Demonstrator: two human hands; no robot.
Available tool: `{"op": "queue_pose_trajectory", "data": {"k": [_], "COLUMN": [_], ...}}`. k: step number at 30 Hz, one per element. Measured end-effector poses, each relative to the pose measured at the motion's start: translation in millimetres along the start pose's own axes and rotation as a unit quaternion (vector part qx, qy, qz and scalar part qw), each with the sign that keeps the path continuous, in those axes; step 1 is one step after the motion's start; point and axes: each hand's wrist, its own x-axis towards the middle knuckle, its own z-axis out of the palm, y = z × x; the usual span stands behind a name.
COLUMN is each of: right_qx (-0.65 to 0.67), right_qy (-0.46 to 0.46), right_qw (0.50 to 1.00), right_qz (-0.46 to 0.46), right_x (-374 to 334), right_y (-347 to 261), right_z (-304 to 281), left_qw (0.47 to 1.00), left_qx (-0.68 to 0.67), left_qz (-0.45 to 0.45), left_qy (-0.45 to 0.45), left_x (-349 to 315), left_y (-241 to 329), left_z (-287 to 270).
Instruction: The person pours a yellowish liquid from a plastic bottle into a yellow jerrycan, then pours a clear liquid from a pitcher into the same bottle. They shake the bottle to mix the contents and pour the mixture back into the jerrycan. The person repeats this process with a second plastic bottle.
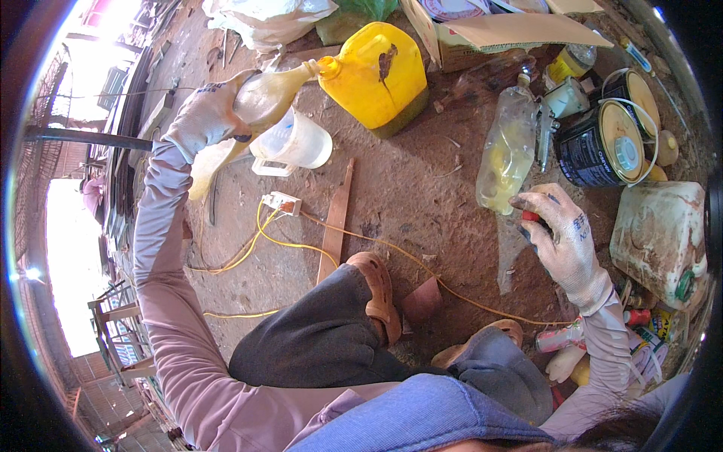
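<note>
My gloved left hand (pixel 213 111) is wrapped round a cloudy, yellowish plastic bottle (pixel 269 96). The bottle's neck points toward the orange mouth of a yellow jerrycan (pixel 382 71); whether they touch I cannot tell. Just below that hand are a clear plastic measuring jug (pixel 301 143) and another pale yellow object (pixel 212 167), partly hidden. In my gloved right hand (pixel 565 233) a small red cap (pixel 530 216) is pinched between thumb and fingers. Close to those fingertips is a clear plastic bottle (pixel 506 154) with yellowish liquid inside.
A white power strip (pixel 282 203) with yellow cords lies mid-floor beside a wooden strip (pixel 339 226). Paint tins (pixel 599 143) and a dirty white jerrycan (pixel 657 237) stand at the right. At the back are a cardboard box (pixel 520 30) and plastic bags (pixel 263 19).
</note>
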Motion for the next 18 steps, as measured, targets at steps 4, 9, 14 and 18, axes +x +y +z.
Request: {"op": "queue_pose_trajectory", "data": {"k": [4,9,14,18], "right_qx": [0.006,0.022,0.002,0.007], "right_qy": [0.003,-0.004,0.002,0.003], "right_qw": [1.0,0.999,1.0,1.0], "right_qz": [0.009,0.043,0.015,0.019], "right_x": [-1.1,-3.4,-4.1,-4.6], "right_y": [-2.8,-3.1,-1.6,-1.0], "right_z": [-2.2,-4.1,-5.6,-5.7], "left_qw": [0.999,0.999,0.999,0.998], "left_qx": [0.036,0.052,0.05,0.062], "left_qz": [-0.006,-0.007,-0.013,-0.009], "left_qy": [-0.005,0.012,0.006,0.004], "left_x": [5.5,-1.8,5.0,9.8], "left_y": [9.7,16.1,10.7,1.2], "left_z": [-4.3,-11.5,-13.2,-8.9]}}
